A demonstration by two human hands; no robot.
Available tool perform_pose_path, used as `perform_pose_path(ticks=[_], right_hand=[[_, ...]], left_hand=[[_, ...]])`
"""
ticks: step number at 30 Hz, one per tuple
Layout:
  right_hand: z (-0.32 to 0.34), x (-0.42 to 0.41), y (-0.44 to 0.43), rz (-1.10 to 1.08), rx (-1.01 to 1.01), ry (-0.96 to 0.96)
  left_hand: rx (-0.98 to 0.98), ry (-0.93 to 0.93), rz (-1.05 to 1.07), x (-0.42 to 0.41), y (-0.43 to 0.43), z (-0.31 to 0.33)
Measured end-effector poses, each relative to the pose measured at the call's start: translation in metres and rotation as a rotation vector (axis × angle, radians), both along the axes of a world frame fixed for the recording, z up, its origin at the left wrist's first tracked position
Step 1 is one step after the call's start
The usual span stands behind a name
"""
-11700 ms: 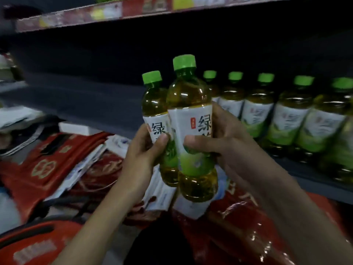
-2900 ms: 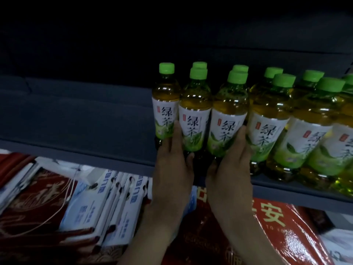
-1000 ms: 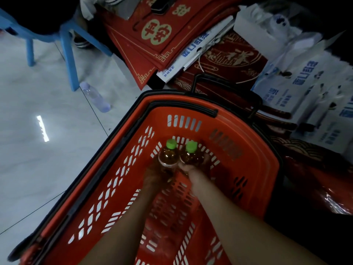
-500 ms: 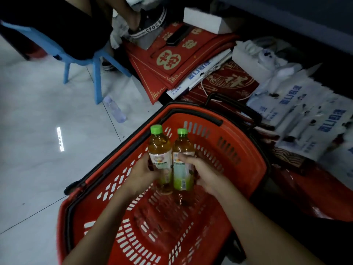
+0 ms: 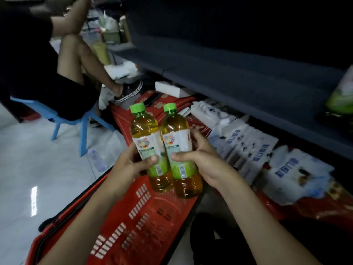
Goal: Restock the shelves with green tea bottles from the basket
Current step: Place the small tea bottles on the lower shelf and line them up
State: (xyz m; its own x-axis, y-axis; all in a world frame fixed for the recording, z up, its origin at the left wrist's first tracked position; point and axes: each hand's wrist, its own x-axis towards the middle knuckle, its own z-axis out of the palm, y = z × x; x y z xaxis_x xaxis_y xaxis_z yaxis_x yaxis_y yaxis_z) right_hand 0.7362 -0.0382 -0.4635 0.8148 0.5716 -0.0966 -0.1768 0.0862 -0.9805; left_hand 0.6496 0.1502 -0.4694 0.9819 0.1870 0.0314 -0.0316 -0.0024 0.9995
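We see a person seated on a blue plastic chair at ten o'clock, a clear bottle lying on the floor near its leg, and white packets at three o'clock.

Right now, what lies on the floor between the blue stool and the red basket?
A clear plastic bottle, lying on the pale floor, as the head view shows.

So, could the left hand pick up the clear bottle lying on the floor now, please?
Probably not yet: the left hand grips a green tea bottle, though nothing blocks the clear bottle.

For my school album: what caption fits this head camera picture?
Left hand grips the left bottle, right hand the right bottle, above the red basket.
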Motion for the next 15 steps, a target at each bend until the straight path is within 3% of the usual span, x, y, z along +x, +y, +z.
perform_pose_path(ticks=[4, 8, 15], right_hand=[[0.045, 0.010, -0.053, -0.144, 0.037, -0.134], [0.075, 0.020, -0.110, -0.293, -0.001, -0.244], [0.085, 0.030, -0.196, -0.468, -0.031, -0.375]], left_hand=[[-0.180, -0.106, -0.032, 0.034, -0.051, 0.030], [-0.327, -0.140, -0.209, 0.073, -0.103, 0.055], [-0.316, -0.109, -0.485, 0.133, -0.201, 0.076]])
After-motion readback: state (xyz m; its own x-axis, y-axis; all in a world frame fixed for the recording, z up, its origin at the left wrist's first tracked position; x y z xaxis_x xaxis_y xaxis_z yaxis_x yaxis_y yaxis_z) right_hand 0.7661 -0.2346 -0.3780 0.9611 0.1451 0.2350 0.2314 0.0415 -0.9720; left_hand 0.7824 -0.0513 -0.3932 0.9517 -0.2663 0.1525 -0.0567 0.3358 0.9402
